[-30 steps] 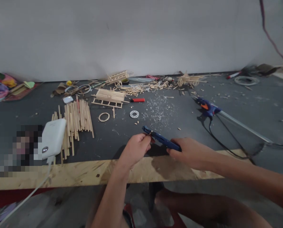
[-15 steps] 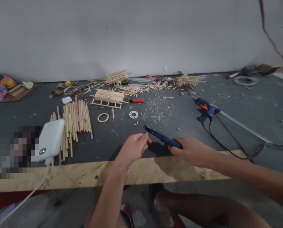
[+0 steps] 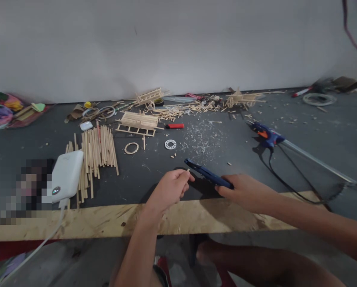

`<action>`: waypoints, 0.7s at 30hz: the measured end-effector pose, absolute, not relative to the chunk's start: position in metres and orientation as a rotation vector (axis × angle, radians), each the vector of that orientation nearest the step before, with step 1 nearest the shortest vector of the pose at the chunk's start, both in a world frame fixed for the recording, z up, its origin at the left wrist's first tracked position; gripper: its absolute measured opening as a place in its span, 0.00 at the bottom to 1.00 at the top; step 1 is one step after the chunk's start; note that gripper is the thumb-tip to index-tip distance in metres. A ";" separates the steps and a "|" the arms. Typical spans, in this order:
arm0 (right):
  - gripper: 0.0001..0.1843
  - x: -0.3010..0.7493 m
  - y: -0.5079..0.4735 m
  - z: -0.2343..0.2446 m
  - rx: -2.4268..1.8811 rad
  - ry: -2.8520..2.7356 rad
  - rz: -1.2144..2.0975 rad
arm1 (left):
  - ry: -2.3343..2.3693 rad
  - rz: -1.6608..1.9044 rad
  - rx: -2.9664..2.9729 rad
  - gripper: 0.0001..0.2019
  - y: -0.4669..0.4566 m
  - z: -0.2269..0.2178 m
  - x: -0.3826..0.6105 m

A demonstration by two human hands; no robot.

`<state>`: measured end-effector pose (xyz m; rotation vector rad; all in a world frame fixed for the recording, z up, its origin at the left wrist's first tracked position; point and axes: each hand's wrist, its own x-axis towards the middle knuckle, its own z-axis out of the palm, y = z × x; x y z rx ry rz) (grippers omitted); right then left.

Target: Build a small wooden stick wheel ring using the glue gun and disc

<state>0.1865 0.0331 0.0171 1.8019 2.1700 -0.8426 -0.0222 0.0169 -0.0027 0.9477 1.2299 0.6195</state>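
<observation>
My left hand (image 3: 172, 189) is closed in a pinch above the front of the table, and the pale tip of a short wooden stick (image 3: 188, 170) shows between thumb and forefinger. Wrapped round the handles of a dark blue cutter-like tool (image 3: 206, 172) is my right hand (image 3: 244, 191). The tool's head points up and left, close to the left fingertips but apart from the stick. Beyond the hands lie a white ring with holes (image 3: 170, 144) and a wooden ring (image 3: 131, 148).
Bundled sticks (image 3: 99, 153) and a white power bank (image 3: 67, 175) lie left. A stick-built model (image 3: 138, 122), red lighter (image 3: 175, 126) and scattered offcuts (image 3: 196, 107) are farther back. To the right rests a blue glue gun (image 3: 266, 135), its cord trailing to the table edge.
The whole view has shifted slightly, so most things appear a little farther right. Both hands keep nearly the same pose and the same hold.
</observation>
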 end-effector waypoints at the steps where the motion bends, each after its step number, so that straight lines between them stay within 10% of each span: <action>1: 0.18 0.187 0.033 0.017 1.805 2.167 -0.849 | 1.225 0.631 0.941 0.14 0.017 -0.003 -0.023; 21: 0.14 0.174 0.018 0.052 1.827 2.300 -0.729 | 0.982 0.924 0.942 0.12 0.010 -0.001 -0.014</action>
